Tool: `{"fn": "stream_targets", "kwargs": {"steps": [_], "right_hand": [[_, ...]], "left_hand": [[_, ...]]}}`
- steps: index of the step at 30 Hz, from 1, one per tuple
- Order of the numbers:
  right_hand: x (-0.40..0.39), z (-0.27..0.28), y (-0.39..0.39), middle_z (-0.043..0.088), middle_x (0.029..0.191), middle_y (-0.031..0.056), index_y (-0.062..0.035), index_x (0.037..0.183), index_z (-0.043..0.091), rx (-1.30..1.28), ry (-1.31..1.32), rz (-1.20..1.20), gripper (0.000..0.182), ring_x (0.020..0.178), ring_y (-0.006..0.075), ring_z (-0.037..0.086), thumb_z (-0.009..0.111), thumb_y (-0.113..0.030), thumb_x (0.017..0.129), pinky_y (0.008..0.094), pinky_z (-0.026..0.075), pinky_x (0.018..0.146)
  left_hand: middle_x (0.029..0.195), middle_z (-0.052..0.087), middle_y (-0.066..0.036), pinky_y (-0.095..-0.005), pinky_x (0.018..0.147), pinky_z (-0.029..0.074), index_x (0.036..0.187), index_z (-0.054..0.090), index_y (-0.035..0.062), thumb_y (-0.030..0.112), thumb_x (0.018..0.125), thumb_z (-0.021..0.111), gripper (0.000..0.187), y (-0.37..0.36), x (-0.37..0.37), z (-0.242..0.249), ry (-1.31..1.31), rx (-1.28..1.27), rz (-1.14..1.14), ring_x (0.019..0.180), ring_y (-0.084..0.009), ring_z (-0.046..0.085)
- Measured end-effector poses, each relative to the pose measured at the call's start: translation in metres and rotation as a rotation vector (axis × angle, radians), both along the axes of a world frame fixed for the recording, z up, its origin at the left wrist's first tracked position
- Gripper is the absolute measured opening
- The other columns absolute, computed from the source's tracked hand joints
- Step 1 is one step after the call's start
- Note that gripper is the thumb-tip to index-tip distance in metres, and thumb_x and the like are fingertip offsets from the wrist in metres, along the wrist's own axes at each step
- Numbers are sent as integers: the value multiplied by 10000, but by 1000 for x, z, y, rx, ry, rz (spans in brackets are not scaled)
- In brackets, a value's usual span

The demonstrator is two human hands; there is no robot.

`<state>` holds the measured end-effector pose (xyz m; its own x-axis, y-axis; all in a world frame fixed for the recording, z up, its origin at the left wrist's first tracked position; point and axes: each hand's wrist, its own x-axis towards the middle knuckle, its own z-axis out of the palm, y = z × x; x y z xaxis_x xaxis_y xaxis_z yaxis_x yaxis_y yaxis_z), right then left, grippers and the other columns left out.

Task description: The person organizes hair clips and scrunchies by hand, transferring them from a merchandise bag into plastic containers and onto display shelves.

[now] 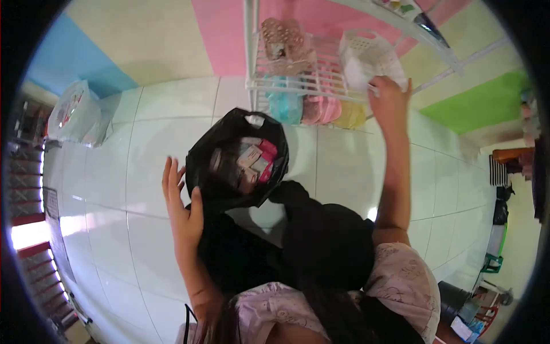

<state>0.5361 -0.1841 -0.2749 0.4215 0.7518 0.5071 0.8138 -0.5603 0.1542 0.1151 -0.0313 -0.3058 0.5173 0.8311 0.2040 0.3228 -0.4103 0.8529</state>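
Observation:
My left hand (184, 209) is open, its fingers apart, at the left side of a black plastic bag (197, 172). The bag stands wide open on the floor, with small white boxes (248, 156) and pink packs (267, 151) inside; the darker contents are hard to make out. Stretched out to the right, my right hand (391, 96) has its fingers curled over the near edge of a white plastic basket (371, 54) with holes in its wall. That basket sits on a white wire rack (323, 86). What the basket holds cannot be made out.
A pink-beige beaded item (285, 43) lies on the rack beside the basket. Turquoise (285, 107), pink (321, 109) and yellow (349, 116) items sit below. A white bag (79, 117) stands by the wall at left. White tiles (154, 143) cover the floor.

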Motion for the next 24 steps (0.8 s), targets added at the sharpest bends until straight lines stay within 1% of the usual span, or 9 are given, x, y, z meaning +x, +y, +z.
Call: {"fn": "stream_targets", "kwargs": {"steps": [1, 3, 5, 9, 14, 17, 20, 21, 24], "right_hand": [[-13, 16, -11, 644, 963, 83, -88, 1024, 651, 35, 24, 105, 244, 976, 276, 614, 668, -78, 781, 525, 418, 966], [-71, 34, -38, 639, 881, 74, -68, 947, 656, 138, 106, 219, 170, 814, 279, 613, 705, -80, 784, 401, 469, 719], [-108, 31, -61, 633, 860, 69, -61, 910, 654, 126, 220, 258, 163, 769, 271, 603, 731, -76, 768, 380, 476, 684], [-145, -20, -97, 621, 845, 75, -61, 910, 631, 124, 621, 332, 235, 662, 296, 609, 754, -63, 710, 378, 493, 585], [-147, -125, -103, 600, 857, 86, -67, 939, 613, -121, 729, 356, 239, 688, 320, 627, 732, -132, 743, 409, 513, 601], [-132, -185, -99, 581, 846, 89, -66, 920, 605, -225, 714, 359, 217, 716, 323, 625, 726, -161, 768, 429, 514, 629], [-128, -191, -91, 590, 882, 106, -60, 937, 611, -318, 745, 352, 203, 797, 329, 627, 705, -177, 801, 446, 516, 699], [-126, -184, -86, 598, 901, 114, -57, 949, 616, -348, 757, 349, 201, 830, 331, 628, 696, -181, 813, 451, 516, 727], [-135, -123, -50, 612, 959, 138, -51, 1005, 623, -118, 823, 274, 201, 930, 341, 613, 665, -158, 841, 456, 507, 795]], "left_hand": [[1539, 318, -146, -438, 1061, 391, 1462, 384, 66, 60, 924, 503, 551, -1, 2, 0, -56, 48, 2, 1306, -314, 467], [1516, 353, -160, -430, 1063, 391, 1421, 438, 56, 75, 925, 502, 500, -5, -3, 5, -41, 162, 14, 1310, -308, 466], [1472, 414, -178, -419, 1066, 392, 1338, 526, 37, 96, 928, 496, 415, -7, 1, 7, -69, 263, 37, 1322, -301, 462], [1449, 430, -177, -421, 1066, 398, 1303, 542, 10, 49, 919, 487, 390, -12, 4, 3, -82, 327, 63, 1318, -303, 467], [1409, 467, -172, -425, 1065, 409, 1266, 559, 5, -10, 904, 492, 368, -13, 11, -2, -124, 417, 137, 1312, -293, 473], [1380, 503, -163, -425, 1054, 421, 1265, 562, 21, -2, 918, 502, 353, 0, 4, 2, 6, 513, 228, 1284, -287, 504], [1341, 532, -157, -403, 1013, 430, 1211, 604, 19, -57, 876, 489, 362, 12, 1, 2, -190, 322, 276, 1229, -282, 528], [1323, 563, -151, -398, 1025, 439, 1264, 574, 35, 30, 953, 500, 320, 18, -3, 0, -170, 334, 239, 1196, -267, 577], [1240, 616, -147, -378, 988, 456, 1281, 570, 35, 32, 951, 510, 336, 23, -6, -1, -23, 230, 114, 1128, -251, 615]]}}
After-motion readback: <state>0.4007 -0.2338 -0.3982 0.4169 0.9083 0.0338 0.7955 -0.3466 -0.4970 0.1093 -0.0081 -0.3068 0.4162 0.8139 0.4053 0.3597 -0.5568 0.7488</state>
